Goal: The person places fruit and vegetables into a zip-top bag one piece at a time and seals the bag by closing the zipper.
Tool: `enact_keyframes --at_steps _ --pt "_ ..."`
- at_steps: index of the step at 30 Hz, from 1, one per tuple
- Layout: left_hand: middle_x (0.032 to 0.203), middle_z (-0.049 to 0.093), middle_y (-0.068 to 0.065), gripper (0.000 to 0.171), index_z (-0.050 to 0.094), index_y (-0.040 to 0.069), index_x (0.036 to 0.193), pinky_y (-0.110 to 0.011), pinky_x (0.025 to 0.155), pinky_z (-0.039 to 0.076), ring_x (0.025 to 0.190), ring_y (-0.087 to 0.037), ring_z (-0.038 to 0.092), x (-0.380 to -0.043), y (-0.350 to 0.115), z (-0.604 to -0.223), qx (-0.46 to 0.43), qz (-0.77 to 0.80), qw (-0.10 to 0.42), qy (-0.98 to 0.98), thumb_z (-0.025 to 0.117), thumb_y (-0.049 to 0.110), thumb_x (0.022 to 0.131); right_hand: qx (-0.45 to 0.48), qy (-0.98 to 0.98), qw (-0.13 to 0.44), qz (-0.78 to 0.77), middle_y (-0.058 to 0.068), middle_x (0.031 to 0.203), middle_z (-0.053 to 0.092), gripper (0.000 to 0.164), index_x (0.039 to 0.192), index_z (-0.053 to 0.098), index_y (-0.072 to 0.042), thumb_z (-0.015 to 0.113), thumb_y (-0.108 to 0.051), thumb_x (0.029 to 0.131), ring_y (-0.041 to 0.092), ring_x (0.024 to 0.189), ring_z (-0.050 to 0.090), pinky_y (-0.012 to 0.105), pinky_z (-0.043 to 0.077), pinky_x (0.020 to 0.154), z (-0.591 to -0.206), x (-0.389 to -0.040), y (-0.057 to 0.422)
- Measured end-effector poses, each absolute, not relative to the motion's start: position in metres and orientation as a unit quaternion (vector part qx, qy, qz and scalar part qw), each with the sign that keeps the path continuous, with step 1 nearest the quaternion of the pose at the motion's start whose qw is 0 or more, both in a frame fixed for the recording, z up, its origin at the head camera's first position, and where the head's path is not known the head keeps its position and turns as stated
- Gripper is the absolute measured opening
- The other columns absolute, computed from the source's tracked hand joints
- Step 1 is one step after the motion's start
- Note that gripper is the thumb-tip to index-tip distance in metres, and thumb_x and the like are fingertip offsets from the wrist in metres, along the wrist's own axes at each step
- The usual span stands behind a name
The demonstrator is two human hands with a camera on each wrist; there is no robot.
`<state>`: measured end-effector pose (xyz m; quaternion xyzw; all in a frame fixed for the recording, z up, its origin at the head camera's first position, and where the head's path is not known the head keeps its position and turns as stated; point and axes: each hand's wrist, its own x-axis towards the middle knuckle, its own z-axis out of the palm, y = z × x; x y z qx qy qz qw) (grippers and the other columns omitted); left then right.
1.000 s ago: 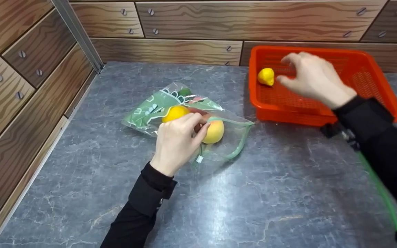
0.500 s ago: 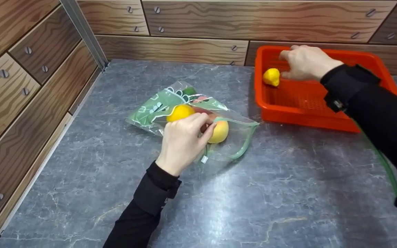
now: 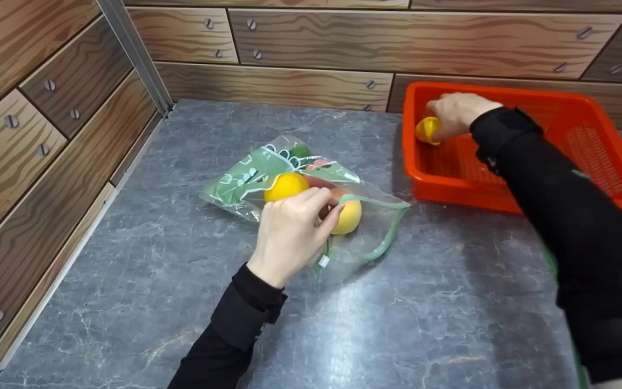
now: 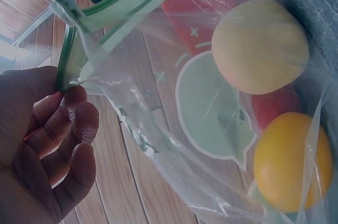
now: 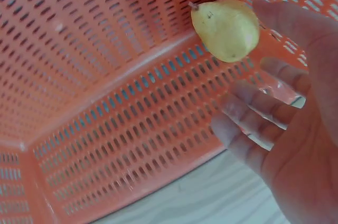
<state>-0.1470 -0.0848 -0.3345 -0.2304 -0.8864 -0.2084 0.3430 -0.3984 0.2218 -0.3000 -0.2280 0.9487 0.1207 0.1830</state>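
My left hand [image 3: 293,232] pinches the green-edged rim of a clear zip bag [image 3: 235,178] between thumb and fingers. Inside the bag lie a yellow-orange round fruit [image 4: 293,163], a pale yellow, peach-like fruit [image 4: 261,47], a red one [image 4: 275,105] partly hidden behind these, and a dark green piece [image 3: 300,152] near the bag's far end. My right hand [image 3: 459,114] reaches into the orange basket [image 3: 465,194]. Its thumb tip comes right at the side of a yellow pear [image 5: 227,29], which rests in the basket's corner; the fingers are spread below it, not wrapped round it.
The grey marbled table [image 3: 397,313] carries the bag in the middle and the basket at the back right. Wood-patterned panels [image 3: 316,43] rise behind and on the left. A white zip slider [image 3: 324,261] sits at the bag's near edge.
My right hand has moved left and down inside the basket to the pear, its forearm swinging in with it. The left hand keeps its pinch on the bag's rim.
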Motion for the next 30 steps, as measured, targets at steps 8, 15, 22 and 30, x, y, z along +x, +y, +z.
enact_keyframes --at_steps 8,15,22,30 --pt "0.065 0.063 0.009 0.012 0.065 0.02 0.077 -0.015 0.045 0.035 0.05 -0.003 0.054 -0.147 -0.085 -0.335 -0.231 -0.211 0.342 -0.886 0.066 0.026 0.087 -0.219 0.953 0.188 0.09 0.034 0.133 0.046 0.075 0.14 0.036 0.003 0.064 -0.033 0.082 0.047 0.12 0.046 0.054 0.041 0.099 -0.318 -0.405 0.217" --pt "0.063 0.061 0.009 0.013 0.064 0.02 0.077 -0.015 0.044 0.034 0.05 -0.003 0.053 -0.149 -0.087 -0.334 -0.23 -0.205 0.346 -0.886 0.066 0.027 0.088 -0.225 0.95 0.197 0.091 0.029 0.12 0.053 0.069 0.136 0.041 0.004 0.067 -0.028 0.08 0.038 0.105 0.051 0.048 0.045 0.089 -0.328 -0.409 0.213" --pt "0.061 0.059 0.008 0.015 0.062 0.019 0.073 -0.017 0.043 0.034 0.049 -0.004 0.052 -0.149 -0.085 -0.335 -0.229 -0.207 0.349 -0.885 0.067 0.024 0.087 -0.212 0.947 0.229 0.077 0.012 0.092 0.054 0.042 0.117 0.053 -0.001 0.062 -0.012 0.078 0.024 0.078 0.049 0.03 0.039 0.066 -0.335 -0.399 0.214" --pt "0.062 0.06 0.009 0.015 0.062 0.019 0.074 -0.016 0.043 0.034 0.049 -0.004 0.052 -0.149 -0.087 -0.335 -0.229 -0.203 0.348 -0.886 0.066 0.026 0.087 -0.213 0.948 0.227 0.069 0.016 0.102 0.056 0.057 0.132 0.048 0.0 0.062 -0.016 0.079 0.025 0.084 0.049 0.031 0.038 0.07 -0.319 -0.399 0.215"
